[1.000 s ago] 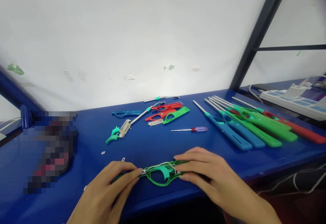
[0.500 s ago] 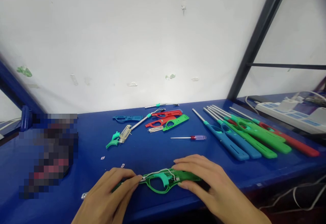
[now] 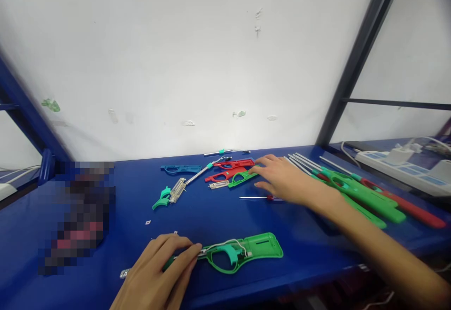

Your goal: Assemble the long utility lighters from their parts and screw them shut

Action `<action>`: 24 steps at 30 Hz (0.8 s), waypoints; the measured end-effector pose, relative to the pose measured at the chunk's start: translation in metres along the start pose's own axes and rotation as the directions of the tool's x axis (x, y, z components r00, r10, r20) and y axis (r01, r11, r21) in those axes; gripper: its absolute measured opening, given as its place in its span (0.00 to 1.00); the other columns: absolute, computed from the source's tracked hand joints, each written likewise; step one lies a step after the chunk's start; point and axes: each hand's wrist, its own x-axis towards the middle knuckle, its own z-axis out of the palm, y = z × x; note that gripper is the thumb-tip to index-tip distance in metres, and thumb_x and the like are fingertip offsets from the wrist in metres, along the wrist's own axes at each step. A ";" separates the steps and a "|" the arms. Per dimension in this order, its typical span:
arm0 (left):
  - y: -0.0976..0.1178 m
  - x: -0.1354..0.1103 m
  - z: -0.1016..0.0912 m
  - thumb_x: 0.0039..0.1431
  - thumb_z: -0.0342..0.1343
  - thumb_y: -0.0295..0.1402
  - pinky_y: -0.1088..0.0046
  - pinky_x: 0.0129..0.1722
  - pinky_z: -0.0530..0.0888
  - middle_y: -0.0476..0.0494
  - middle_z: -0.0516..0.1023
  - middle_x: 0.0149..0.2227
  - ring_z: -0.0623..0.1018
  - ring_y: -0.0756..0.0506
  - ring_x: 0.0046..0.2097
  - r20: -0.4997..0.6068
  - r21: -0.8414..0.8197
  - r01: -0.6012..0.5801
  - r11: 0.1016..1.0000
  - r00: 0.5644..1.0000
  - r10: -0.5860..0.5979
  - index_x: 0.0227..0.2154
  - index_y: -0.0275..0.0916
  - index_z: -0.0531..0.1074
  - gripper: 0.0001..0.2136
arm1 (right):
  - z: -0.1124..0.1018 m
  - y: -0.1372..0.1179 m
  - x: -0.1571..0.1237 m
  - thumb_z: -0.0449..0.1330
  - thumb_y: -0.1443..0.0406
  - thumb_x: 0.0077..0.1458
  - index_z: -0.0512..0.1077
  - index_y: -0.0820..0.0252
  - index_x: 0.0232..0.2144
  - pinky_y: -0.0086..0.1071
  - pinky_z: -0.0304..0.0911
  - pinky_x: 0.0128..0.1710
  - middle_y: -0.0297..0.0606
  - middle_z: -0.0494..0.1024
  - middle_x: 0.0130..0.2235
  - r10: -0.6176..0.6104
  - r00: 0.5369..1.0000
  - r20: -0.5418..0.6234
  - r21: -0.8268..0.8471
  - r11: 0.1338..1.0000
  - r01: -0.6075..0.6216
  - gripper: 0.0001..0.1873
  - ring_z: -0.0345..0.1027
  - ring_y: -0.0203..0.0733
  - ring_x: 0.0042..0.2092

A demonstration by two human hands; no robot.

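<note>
My left hand (image 3: 164,267) is closed on the metal tube end of an opened green lighter (image 3: 266,246) near the table's front edge. Inside that shell show a teal trigger (image 3: 231,254) and a white wire (image 3: 225,242). My right hand (image 3: 282,178) reaches to the back, its fingers apart at the end of a green shell half (image 3: 241,178); whether they touch it I cannot tell. Beside that half lie a red shell half (image 3: 222,174) and a clear fuel tank (image 3: 219,185). A screwdriver (image 3: 255,197) lies partly hidden under the right hand.
Several finished-looking stick lighters (image 3: 373,197) lie at the right, partly behind my forearm. A blue shell half (image 3: 183,169), a metal tube (image 3: 197,174), another clear tank (image 3: 178,190) and a teal trigger (image 3: 162,199) lie at centre left. A power strip (image 3: 391,164) stands far right.
My right hand has left the opened green lighter and moved up and away to the loose shell halves. My left hand has stayed on the lighter's tube end.
</note>
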 end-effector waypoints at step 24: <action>-0.039 0.074 -0.010 0.69 0.45 0.21 0.65 0.36 0.75 0.33 0.83 0.43 0.85 0.33 0.47 0.344 0.697 0.401 0.594 0.540 -0.768 0.44 0.37 0.78 0.15 | -0.022 -0.097 0.131 0.64 0.60 0.70 0.76 0.61 0.54 0.50 0.75 0.53 0.42 0.81 0.53 -0.452 0.883 0.126 -0.007 0.890 0.457 0.14 0.78 0.49 0.51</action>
